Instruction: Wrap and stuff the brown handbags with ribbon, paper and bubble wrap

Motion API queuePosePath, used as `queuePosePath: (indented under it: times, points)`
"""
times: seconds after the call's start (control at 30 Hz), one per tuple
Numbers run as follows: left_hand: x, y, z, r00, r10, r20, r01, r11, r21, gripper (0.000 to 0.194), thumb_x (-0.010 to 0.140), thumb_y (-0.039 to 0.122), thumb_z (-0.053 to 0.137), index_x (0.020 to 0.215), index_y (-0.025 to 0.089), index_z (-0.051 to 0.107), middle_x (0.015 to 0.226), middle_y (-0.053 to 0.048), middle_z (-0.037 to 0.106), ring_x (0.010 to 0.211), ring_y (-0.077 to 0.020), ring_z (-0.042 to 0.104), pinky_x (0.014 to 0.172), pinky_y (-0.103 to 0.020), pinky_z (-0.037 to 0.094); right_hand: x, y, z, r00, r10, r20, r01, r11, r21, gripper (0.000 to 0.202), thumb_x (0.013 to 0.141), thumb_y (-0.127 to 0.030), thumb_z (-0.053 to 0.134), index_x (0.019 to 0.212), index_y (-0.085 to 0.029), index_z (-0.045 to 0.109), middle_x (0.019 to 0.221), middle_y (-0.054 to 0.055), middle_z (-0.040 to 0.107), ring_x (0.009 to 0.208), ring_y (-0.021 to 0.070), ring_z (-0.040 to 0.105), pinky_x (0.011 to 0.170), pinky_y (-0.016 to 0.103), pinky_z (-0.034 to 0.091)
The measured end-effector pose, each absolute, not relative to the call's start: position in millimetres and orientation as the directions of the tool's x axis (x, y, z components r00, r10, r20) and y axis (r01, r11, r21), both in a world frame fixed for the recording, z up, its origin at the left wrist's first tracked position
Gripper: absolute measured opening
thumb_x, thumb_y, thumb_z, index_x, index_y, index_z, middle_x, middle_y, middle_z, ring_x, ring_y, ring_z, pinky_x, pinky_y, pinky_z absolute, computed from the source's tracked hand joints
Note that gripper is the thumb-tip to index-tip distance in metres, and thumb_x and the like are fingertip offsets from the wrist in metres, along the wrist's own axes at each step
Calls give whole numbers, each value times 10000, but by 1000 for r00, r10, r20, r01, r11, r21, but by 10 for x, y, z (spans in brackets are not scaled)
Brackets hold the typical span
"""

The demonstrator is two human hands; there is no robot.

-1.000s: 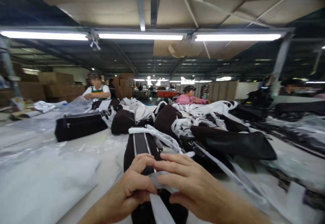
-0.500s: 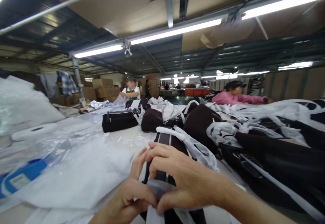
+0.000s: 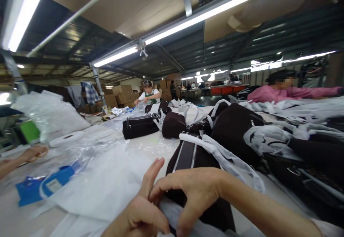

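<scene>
Presumably for two-sided control, the left hand (image 3: 141, 210) and right hand (image 3: 199, 187) are curled together at white wrapping (image 3: 172, 212) above the dark bag (image 3: 219, 212); whether it is pinched cannot be told. The bag is supported by the table (image 3: 12, 219), its striped panel (image 3: 185, 154) exposed.

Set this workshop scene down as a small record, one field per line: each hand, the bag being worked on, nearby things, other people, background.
left hand: beside pale wrapping; grip partly hidden
right hand: curled over the wrapping; contact partly hidden
near bag: dark, two light stripes, beneath the hands
nearby: white sheets, blue packet, black zipped bag
other people: pink sleeve at right, green apron farther back, another hand at left
background: stacked boxes
</scene>
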State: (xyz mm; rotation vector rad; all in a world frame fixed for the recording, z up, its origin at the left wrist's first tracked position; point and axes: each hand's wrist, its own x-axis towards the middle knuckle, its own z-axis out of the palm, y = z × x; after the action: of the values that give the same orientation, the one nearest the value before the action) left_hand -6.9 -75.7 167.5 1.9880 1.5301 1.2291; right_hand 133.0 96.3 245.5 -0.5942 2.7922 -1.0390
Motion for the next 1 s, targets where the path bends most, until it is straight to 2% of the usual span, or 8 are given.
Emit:
queuePosePath:
  times: [0.13,0.2,0.27,0.33,0.5,0.6,0.7,1.0]
  points:
    - [-25,-805,1786,13,933,358,697,-266,666,444,874,594,505,750,276,789,1608,161,-65,1480,-350,-20,1149,-537,237,1292,889,2404,-911,-413,-3,-367,812,-454,491,676,-193,801,1145,-279,682,1410,47,540,1346,344,413,1121,547,288]
    - [-7,-807,1822,20,938,345,731,-249,635,469,883,607,477,764,278,790,1602,172,-87,1480,-349,-36,1157,-538,217,1283,864,2377,-922,-384,-50,-327,841,-430,440,695,-202,791,1118,-275,697,1451,41,501,1419,376,276,1125,592,242]
    - [-2,-791,1832,43,936,349,732,-268,627,483,897,603,456,784,273,790,1607,158,-78,1481,-339,-57,1164,-532,195,1278,865,2357,-926,-371,-70,-304,841,-448,407,704,-198,781,1095,-280,706,1428,11,526,1435,349,248,1125,542,272]
    - [-12,-766,1821,74,930,360,699,-306,646,490,895,611,458,791,265,789,1619,124,-33,1482,-333,-49,1167,-527,183,1271,886,2342,-926,-375,-49,-313,832,-459,385,699,-219,785,1072,-281,710,1357,7,579,1398,304,342,1112,476,311]
    - [-82,-718,1761,82,927,367,619,-335,710,440,877,597,513,782,261,780,1627,71,36,1484,-317,63,1176,-503,152,1199,963,2255,-919,-394,-9,-365,858,-362,381,699,-353,775,1064,-280,697,1013,15,627,1080,243,566,1040,464,351]
    - [-123,-701,1733,89,935,343,642,-317,698,459,884,599,500,778,251,780,1629,59,39,1483,-311,77,1181,-491,136,1140,1019,2140,-902,-429,53,-420,841,-340,396,682,-354,787,1055,-260,691,848,-12,554,868,189,560,861,336,441]
    - [-152,-681,1713,99,940,327,651,-310,694,472,884,598,500,773,235,781,1629,43,61,1475,-316,123,1178,-480,164,1105,1078,2020,-870,-468,154,-489,782,-386,338,705,-348,781,1013,-239,696,819,-27,537,769,139,530,735,239,418]
    - [-105,-725,1719,72,926,370,764,-290,576,337,911,473,541,796,258,774,1614,35,159,1468,-316,160,1192,-473,143,1053,1096,1865,-836,-481,263,-546,773,-322,259,700,-387,779,879,-219,694,691,-66,430,617,93,429,598,213,315]
